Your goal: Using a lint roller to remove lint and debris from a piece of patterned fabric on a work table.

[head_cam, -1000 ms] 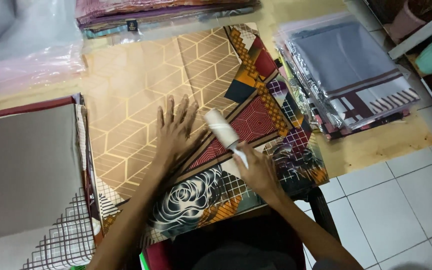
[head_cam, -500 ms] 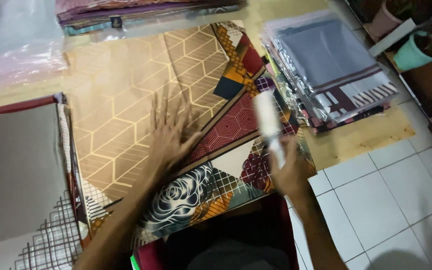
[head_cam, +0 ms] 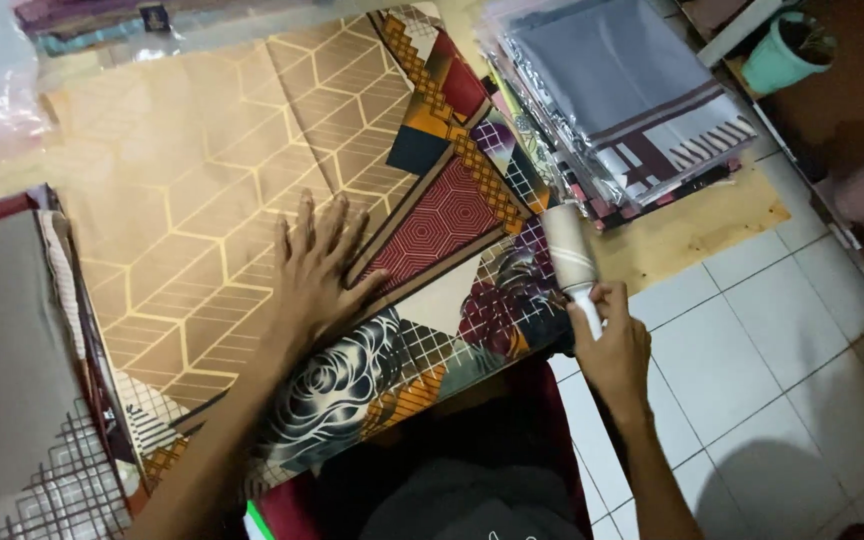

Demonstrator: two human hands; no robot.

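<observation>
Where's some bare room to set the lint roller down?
Free: the tiled floor right of the right hand, and the bare board strip below the bagged fabric stack. Crowded: the patterned cloth under the left hand.

Dim warm light, soft blur

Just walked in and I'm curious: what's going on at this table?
A person is working on a patterned cloth spread over the table. The left hand lies flat on it, fingers spread, pinning it down. The right hand grips the white handle of a lint roller, whose roll sits at the cloth's right edge. A stack of bagged cloths lies to the right, and another folded cloth to the left.
</observation>
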